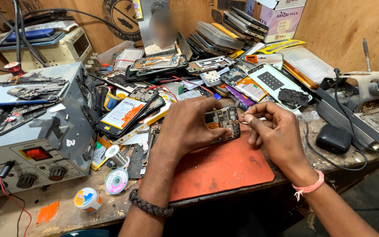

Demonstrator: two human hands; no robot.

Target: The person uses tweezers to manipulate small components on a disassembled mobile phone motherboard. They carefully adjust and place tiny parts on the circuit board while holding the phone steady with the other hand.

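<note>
An opened phone body (223, 122) with its circuit board showing is gripped in my left hand (188, 125), just above an orange work mat (224, 169). My right hand (273, 131) pinches a thin metal tool (252, 116), whose tip touches the phone's right edge. A braided dark band sits on my left wrist, a pink string on my right wrist.
A grey power supply unit (36, 131) with knobs stands at the left. Opened phones, boards and batteries (123, 115) are piled across the back. Solder wire reels (116, 181), a black case (333, 138) and a soldering iron stand (365, 85) are nearby.
</note>
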